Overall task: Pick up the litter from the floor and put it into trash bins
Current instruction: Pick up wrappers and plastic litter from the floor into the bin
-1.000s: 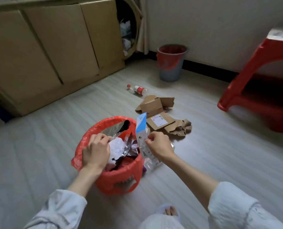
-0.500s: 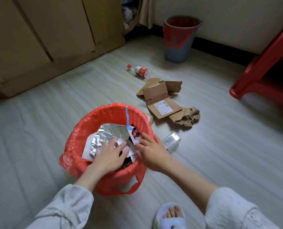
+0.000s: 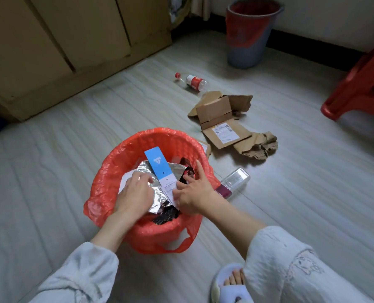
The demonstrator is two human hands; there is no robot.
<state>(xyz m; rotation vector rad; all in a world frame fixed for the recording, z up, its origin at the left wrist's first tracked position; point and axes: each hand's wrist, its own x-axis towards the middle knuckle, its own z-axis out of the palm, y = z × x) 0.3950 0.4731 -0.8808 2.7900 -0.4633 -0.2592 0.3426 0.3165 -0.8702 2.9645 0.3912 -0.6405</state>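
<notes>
Both hands are down in the mouth of the red-lined bin (image 3: 116,169), pressing its contents flat. The left hand (image 3: 135,193) lies palm-down with fingers spread on a sheet of silver foil wrapper (image 3: 157,193), gripping nothing. The right hand (image 3: 192,193) is also splayed, its fingertips on the lower white end of a blue-and-white card package (image 3: 159,169) that sticks up and away from the hands, tilted toward the far rim; I cannot tell whether the thumb pinches the card or only pushes it. Dark wrappers show under the foil, near the wrists.

As I judge it, the step in hand is tamping the litter into this bin so it holds more. The card is in but not sunk, so it needs a firmer push or a fold.

The next pick is likely the clear plastic box (image 3: 234,182), lying on the floor just beside the right hand and touching or nearly touching the bin liner. It is hard and slick, so it calls for a grasp across its narrow sides. Beyond the right hand lies the torn cardboard box (image 3: 221,119) with crumpled brown paper (image 3: 258,147); further off lies a plastic bottle (image 3: 194,80) on its side.

The pale plank floor (image 3: 72,138) is level. Far ahead of the hands stands a second bin (image 3: 250,40) against the wall, with wooden cabinets (image 3: 61,40) off to the left and a red stool (image 3: 360,84) to the right
</notes>
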